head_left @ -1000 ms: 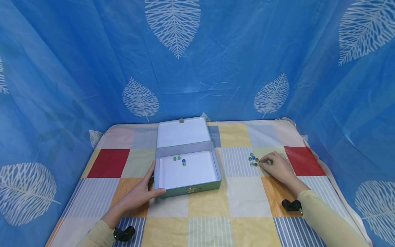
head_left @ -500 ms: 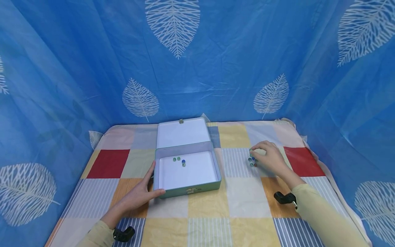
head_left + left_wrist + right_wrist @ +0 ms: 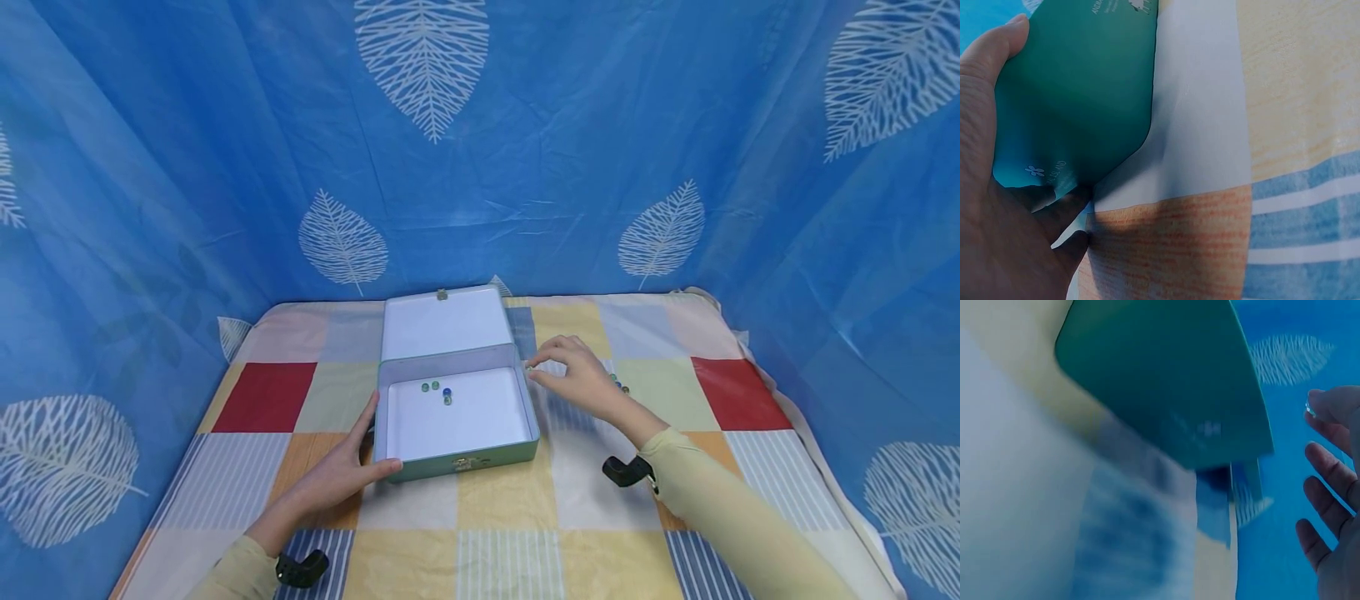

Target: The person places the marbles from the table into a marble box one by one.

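Observation:
A green metal box (image 3: 495, 455) with a white inside stands on the cloth, its lid (image 3: 446, 322) laid back. Several glass marbles, among them a blue marble (image 3: 447, 392) and a green marble (image 3: 425, 387), lie on its floor. My left hand (image 3: 341, 472) rests against the box's near left corner, thumb along the front wall and straight fingers along the left side. Just beyond the right wall, my right hand (image 3: 576, 379) pinches a small clear marble (image 3: 1310, 410) between thumb and index finger, its other fingers spread. Past that hand lie more marbles (image 3: 626, 389), partly hidden by it.
A patchwork-patterned cloth (image 3: 510, 567) covers the table. Blue curtains (image 3: 495, 183) with white leaf prints enclose the back and sides. Each wrist wears a black device, one on the left (image 3: 302, 569) and one on the right (image 3: 627, 472).
My right hand has lifted from the marble group and moved left to the box's right wall, carrying a marble. The left hand and the box have stayed in place.

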Demonstrator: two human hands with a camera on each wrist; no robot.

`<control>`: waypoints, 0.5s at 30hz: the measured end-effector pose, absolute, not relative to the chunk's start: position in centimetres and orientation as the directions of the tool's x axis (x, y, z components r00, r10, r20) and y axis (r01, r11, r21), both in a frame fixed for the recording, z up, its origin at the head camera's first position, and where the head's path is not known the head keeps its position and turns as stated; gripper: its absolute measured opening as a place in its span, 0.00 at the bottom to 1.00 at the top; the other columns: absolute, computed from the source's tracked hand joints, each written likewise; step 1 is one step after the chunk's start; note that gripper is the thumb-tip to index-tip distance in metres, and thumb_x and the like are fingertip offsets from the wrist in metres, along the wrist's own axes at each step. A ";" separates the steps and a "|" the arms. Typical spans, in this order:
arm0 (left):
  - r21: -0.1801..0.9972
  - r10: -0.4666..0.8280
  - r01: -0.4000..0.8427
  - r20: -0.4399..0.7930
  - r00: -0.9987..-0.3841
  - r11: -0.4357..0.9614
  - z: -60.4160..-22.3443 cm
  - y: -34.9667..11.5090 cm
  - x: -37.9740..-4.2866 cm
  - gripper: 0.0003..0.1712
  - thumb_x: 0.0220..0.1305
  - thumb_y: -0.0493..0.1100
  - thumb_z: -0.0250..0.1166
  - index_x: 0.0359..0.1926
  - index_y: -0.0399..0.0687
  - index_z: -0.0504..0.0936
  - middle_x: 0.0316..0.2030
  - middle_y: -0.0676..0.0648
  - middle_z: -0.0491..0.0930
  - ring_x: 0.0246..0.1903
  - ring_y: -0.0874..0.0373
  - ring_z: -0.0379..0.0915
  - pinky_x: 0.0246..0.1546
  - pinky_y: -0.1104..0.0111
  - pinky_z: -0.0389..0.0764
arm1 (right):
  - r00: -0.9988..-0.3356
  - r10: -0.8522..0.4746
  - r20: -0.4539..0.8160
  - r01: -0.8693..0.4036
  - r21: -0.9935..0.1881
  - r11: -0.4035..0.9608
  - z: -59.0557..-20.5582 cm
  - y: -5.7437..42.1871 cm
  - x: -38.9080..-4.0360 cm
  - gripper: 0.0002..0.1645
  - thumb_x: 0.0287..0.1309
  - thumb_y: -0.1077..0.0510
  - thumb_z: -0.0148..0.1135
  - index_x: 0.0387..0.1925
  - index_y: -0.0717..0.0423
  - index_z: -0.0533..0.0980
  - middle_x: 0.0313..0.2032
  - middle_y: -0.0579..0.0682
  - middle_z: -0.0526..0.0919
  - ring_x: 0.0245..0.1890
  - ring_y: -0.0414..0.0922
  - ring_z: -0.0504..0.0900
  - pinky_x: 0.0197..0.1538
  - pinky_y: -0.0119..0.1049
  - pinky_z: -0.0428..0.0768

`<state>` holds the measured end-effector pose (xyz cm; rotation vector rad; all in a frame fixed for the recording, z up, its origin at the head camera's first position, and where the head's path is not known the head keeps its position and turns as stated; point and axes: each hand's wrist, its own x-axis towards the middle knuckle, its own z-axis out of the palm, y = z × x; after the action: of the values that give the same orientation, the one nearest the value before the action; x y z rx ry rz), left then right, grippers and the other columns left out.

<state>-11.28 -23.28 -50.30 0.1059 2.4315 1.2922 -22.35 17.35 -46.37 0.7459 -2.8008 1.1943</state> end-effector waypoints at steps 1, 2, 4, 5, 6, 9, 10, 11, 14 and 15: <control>0.812 0.243 -0.111 -0.298 -0.923 0.573 -50.3 -23.3 -11.3 0.63 0.65 0.62 0.69 0.79 0.81 0.27 0.81 0.44 0.35 0.78 0.39 0.36 0.70 0.33 0.48 | -0.881 -0.436 0.185 -0.434 -0.683 0.588 -46.3 16.8 -22.4 0.09 0.67 0.48 0.68 0.46 0.42 0.87 0.51 0.42 0.78 0.58 0.48 0.71 0.58 0.55 0.73; 0.812 0.243 -0.111 -0.298 -0.923 0.573 -50.3 -23.3 -11.3 0.63 0.65 0.61 0.69 0.79 0.81 0.27 0.81 0.44 0.35 0.78 0.40 0.36 0.70 0.34 0.48 | -0.875 -0.449 0.182 -0.440 -0.688 0.577 -46.2 16.3 -22.4 0.10 0.67 0.48 0.68 0.46 0.42 0.87 0.52 0.42 0.78 0.58 0.47 0.70 0.58 0.55 0.73; 0.813 0.245 -0.111 -0.298 -0.923 0.571 -50.2 -23.3 -11.3 0.63 0.65 0.61 0.69 0.79 0.81 0.27 0.81 0.44 0.35 0.78 0.40 0.36 0.70 0.34 0.48 | -0.858 -0.478 0.188 -0.461 -0.692 0.556 -46.1 15.4 -22.4 0.10 0.67 0.48 0.69 0.46 0.42 0.87 0.52 0.43 0.78 0.58 0.48 0.71 0.58 0.55 0.74; 0.815 0.246 -0.111 -0.297 -0.922 0.569 -50.2 -23.3 -11.3 0.63 0.65 0.61 0.70 0.79 0.81 0.27 0.81 0.44 0.34 0.78 0.40 0.36 0.71 0.34 0.48 | -0.850 -0.491 0.191 -0.473 -0.688 0.550 -46.1 15.0 -22.4 0.09 0.66 0.48 0.69 0.46 0.42 0.87 0.51 0.43 0.79 0.58 0.47 0.71 0.58 0.54 0.74; 0.816 0.247 -0.110 -0.296 -0.923 0.568 -50.2 -23.3 -11.3 0.63 0.65 0.60 0.70 0.79 0.81 0.27 0.81 0.44 0.34 0.78 0.40 0.36 0.71 0.34 0.48 | -0.841 -0.505 0.193 -0.485 -0.682 0.547 -46.0 14.5 -22.4 0.09 0.66 0.48 0.70 0.45 0.41 0.88 0.51 0.42 0.79 0.58 0.47 0.71 0.58 0.53 0.74; 0.819 0.250 -0.106 -0.292 -0.923 0.564 -50.2 -23.3 -11.3 0.63 0.65 0.60 0.70 0.79 0.81 0.27 0.81 0.44 0.34 0.78 0.40 0.36 0.71 0.34 0.48 | -0.815 -0.545 0.197 -0.524 -0.654 0.546 -46.0 13.2 -22.5 0.08 0.64 0.48 0.71 0.44 0.40 0.88 0.49 0.41 0.80 0.57 0.47 0.72 0.60 0.53 0.72; 0.820 0.250 -0.105 -0.290 -0.924 0.563 -50.2 -23.4 -11.3 0.63 0.66 0.59 0.70 0.79 0.81 0.27 0.81 0.44 0.34 0.78 0.40 0.35 0.71 0.34 0.48 | -0.809 -0.555 0.194 -0.531 -0.645 0.549 -46.0 12.8 -22.6 0.07 0.64 0.48 0.72 0.43 0.39 0.88 0.49 0.41 0.80 0.57 0.46 0.72 0.61 0.53 0.71; 0.821 0.251 -0.104 -0.289 -0.924 0.561 -50.2 -23.4 -11.3 0.63 0.66 0.59 0.70 0.79 0.81 0.27 0.81 0.44 0.34 0.78 0.40 0.35 0.71 0.34 0.48 | -0.803 -0.565 0.191 -0.540 -0.636 0.551 -46.0 12.5 -22.6 0.07 0.64 0.48 0.72 0.42 0.39 0.88 0.49 0.40 0.80 0.58 0.46 0.72 0.62 0.53 0.70; 0.823 0.251 -0.105 -0.288 -0.924 0.558 -50.3 -23.4 -11.3 0.63 0.66 0.59 0.70 0.80 0.79 0.27 0.81 0.44 0.34 0.79 0.40 0.35 0.71 0.34 0.48 | -0.783 -0.593 0.185 -0.563 -0.615 0.552 -46.1 11.5 -22.6 0.05 0.63 0.48 0.72 0.41 0.37 0.88 0.48 0.38 0.80 0.58 0.46 0.72 0.62 0.53 0.70; 0.823 0.250 -0.107 -0.290 -0.924 0.558 -50.3 -23.4 -11.3 0.64 0.65 0.59 0.70 0.80 0.79 0.27 0.81 0.44 0.34 0.79 0.40 0.35 0.71 0.34 0.47 | -0.777 -0.602 0.184 -0.571 -0.609 0.551 -46.1 11.2 -22.6 0.05 0.63 0.48 0.72 0.40 0.37 0.88 0.48 0.38 0.80 0.58 0.45 0.72 0.62 0.52 0.70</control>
<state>-11.32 -23.41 -50.27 0.1166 2.4205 1.3162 -22.64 11.25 -46.10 1.0619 -2.8067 1.0750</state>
